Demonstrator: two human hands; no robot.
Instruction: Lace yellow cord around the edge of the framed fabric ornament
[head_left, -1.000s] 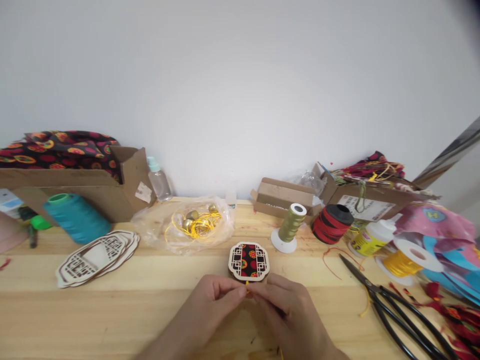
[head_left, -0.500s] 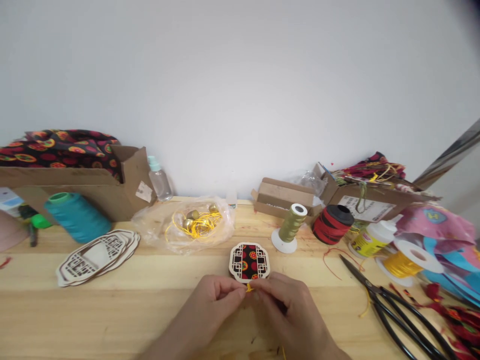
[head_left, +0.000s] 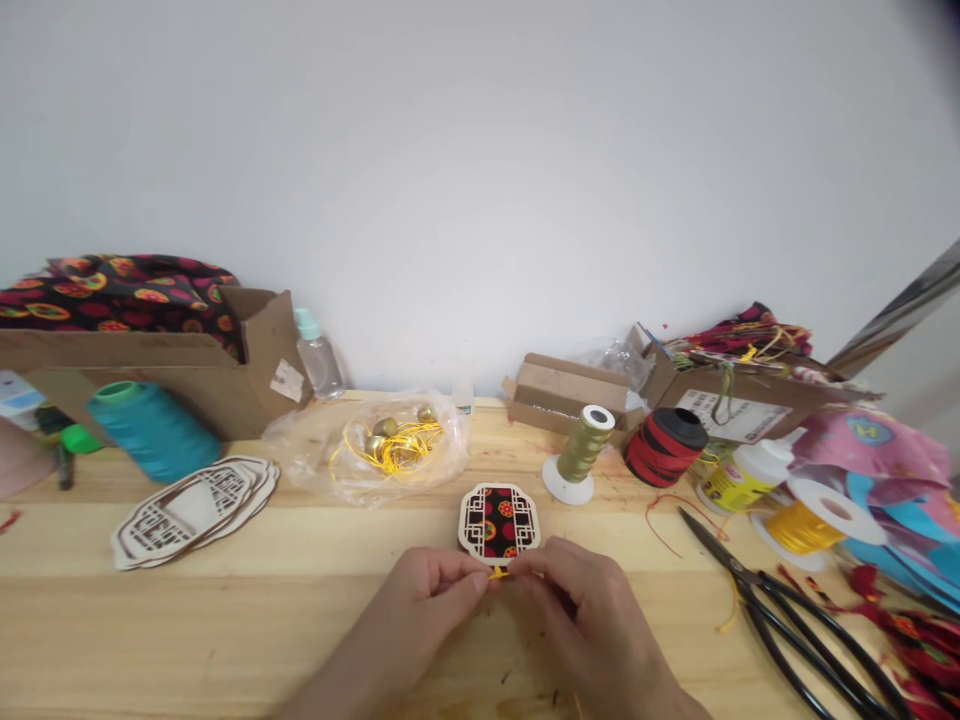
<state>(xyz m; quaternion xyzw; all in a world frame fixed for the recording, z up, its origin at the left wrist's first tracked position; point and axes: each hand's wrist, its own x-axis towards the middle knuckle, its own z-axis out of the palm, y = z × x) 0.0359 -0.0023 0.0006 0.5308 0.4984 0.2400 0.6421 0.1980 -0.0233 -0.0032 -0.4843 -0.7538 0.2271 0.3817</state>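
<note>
A small wooden fretwork frame backed with dark flowered fabric lies flat on the table in front of me. At its near edge shows a short bit of yellow cord, knotted or looped. My left hand pinches this cord from the left between thumb and forefinger. From the other side my right hand pinches it too, fingertips close to the frame's lower edge. The exact shape of the knot is too small to make out, and the fingers partly cover it.
Black scissors lie at right, near a yellow cord spool and a glue bottle. Behind stand a green thread spool and a red ribbon roll. Left are stacked wooden frames, a teal thread cone and a bag of bells.
My right hand has shifted slightly right, so the fingertips are a little farther apart and more yellow cord shows between them. The frame stays in place.
</note>
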